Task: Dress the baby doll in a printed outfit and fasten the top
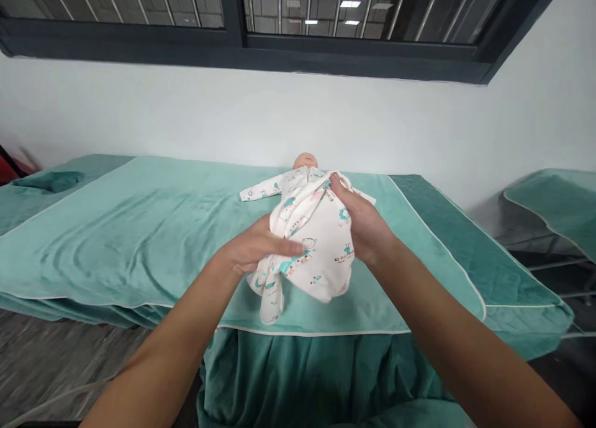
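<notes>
A baby doll (305, 161) lies on its back on a teal towel (139, 229), head toward the wall. It wears a white printed onesie (321, 241). My left hand (256, 248) grips the onesie's lower left part, thumb on top of the cloth. My right hand (363, 220) holds the cloth on the doll's right side, fingers curled into the fabric near the chest. One sleeve (261, 191) lies stretched out to the left. A footed leg of the onesie (272, 297) hangs toward the bed's near edge.
The bed (465, 241) is covered in darker green sheets and stands against a white wall under a dark window. A folded green cloth (49, 181) lies at the far left. Another green-covered bed (554, 204) stands to the right across a gap.
</notes>
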The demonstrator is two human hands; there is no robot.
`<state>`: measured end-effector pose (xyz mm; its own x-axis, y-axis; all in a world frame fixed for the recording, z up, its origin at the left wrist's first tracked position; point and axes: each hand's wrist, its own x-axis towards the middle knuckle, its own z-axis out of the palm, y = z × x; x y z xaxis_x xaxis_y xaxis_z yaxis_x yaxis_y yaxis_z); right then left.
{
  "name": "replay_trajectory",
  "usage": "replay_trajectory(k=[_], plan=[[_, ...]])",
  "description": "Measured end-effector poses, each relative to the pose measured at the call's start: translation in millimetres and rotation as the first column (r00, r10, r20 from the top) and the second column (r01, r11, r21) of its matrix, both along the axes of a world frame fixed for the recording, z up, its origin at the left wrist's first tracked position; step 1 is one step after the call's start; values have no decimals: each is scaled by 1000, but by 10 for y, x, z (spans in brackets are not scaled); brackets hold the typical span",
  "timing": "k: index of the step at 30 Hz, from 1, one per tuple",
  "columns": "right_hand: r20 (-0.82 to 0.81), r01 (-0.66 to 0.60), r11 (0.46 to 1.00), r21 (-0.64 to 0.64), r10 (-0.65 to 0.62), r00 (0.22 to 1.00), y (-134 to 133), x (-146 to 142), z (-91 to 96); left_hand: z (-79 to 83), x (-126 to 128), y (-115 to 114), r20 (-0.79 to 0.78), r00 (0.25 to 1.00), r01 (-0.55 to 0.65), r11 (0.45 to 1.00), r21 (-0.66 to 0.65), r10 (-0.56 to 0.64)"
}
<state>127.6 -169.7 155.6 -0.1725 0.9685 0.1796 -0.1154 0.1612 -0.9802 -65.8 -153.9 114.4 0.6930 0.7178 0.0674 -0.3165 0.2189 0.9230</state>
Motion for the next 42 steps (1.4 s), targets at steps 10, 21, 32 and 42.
replay_trajectory(k=[10,21,32,42], plan=[[69,-338,909,-243,364,929,-56,154,-281,-21,255,3,129,922,-343,925,-163,365],[-146,106,918,-382,-173,974,-99,351,-947,-359,279,144,-362,930,-57,998,28,63],[249,355,891,-284,-288,924,-527,232,-1629,-604,563,-48,-768,358,337,694,636,530],[91,319,922,-218,-306,948,-519,300,-1640,-558,533,-46,-684,603,71,825,560,412]])
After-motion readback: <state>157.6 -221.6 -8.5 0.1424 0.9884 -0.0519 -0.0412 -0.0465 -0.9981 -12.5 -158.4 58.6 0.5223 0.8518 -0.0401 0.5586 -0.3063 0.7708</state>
